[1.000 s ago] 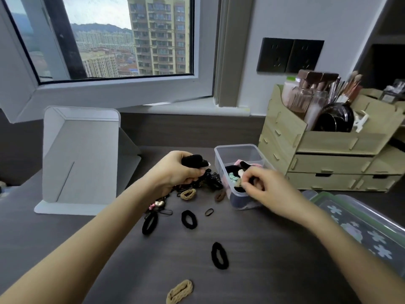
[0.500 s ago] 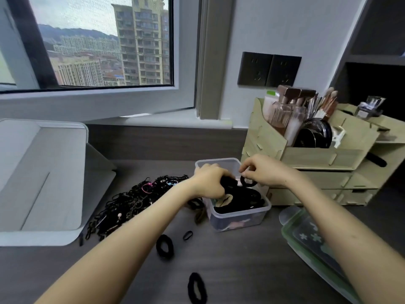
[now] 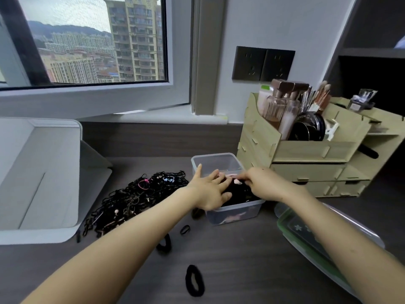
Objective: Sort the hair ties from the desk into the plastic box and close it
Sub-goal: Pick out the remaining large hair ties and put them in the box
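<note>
The clear plastic box (image 3: pixel 217 161) stands open on the dark desk, holding mostly black hair ties. My left hand (image 3: pixel 210 190) lies flat over the box with fingers spread, pressing on the ties. My right hand (image 3: pixel 262 184) reaches in from the right, fingertips pinched at a small pink piece among the ties. A large heap of thin black hair ties (image 3: pixel 133 199) lies left of the box. Loose black ties lie nearer me: a thick one (image 3: pixel 194 280), another (image 3: pixel 164 244) partly under my left arm, and a small one (image 3: pixel 185 229). The green-rimmed lid (image 3: pixel 306 233) lies at the right.
A wooden organizer (image 3: pixel 306 150) with drawers, brushes and bottles stands right behind the box. A white folded stand (image 3: pixel 39 178) sits at the left. The window sill and wall close off the back of the desk.
My left hand carried a black tie from the desk to the box and now lies spread open on the contents. My right hand stayed at the box. The view shifted right.
</note>
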The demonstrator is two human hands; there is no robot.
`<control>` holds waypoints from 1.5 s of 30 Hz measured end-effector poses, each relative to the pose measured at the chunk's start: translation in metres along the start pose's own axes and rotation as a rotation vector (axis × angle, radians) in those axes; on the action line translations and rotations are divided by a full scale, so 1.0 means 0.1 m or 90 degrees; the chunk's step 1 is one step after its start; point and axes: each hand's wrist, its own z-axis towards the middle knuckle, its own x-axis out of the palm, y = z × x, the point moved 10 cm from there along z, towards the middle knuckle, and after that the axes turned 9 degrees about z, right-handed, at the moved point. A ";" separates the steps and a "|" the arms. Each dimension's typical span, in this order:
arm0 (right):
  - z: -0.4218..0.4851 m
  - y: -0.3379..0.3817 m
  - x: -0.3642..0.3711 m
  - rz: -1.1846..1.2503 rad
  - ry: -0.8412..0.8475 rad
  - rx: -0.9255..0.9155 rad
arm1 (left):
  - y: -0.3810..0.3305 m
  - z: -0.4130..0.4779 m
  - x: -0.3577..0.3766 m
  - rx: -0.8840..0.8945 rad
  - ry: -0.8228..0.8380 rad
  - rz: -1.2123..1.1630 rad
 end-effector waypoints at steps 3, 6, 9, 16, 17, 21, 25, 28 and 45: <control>-0.02 0.03 0.02 -0.002 -0.003 0.001 | -0.02 0.02 0.00 0.011 0.035 0.028; -0.08 0.06 -0.10 0.011 -0.057 0.012 | 0.01 -0.02 -0.06 0.023 0.020 -0.044; -0.29 0.25 -0.31 -0.040 -0.169 -0.023 | 0.07 -0.12 -0.09 0.018 0.000 -0.204; -1.05 1.17 0.38 0.131 0.063 -0.235 | 0.61 -0.72 -0.29 -0.125 -0.199 -0.425; -1.11 1.25 0.58 0.115 0.118 -0.240 | 0.68 -0.87 -0.29 -0.145 -0.227 -0.373; -1.18 1.46 1.02 0.109 0.164 -0.240 | 0.69 -1.35 0.04 -0.126 -0.160 -0.335; -0.94 1.51 0.87 0.032 0.033 -0.240 | 0.51 -1.67 0.34 -0.067 -0.036 -0.325; -0.70 1.64 0.60 -0.192 -0.121 -0.282 | 0.26 -1.86 0.54 -0.006 0.062 -0.300; -0.44 1.69 0.89 -0.474 -0.090 -0.343 | 0.46 -1.63 0.36 -0.029 -0.222 -0.210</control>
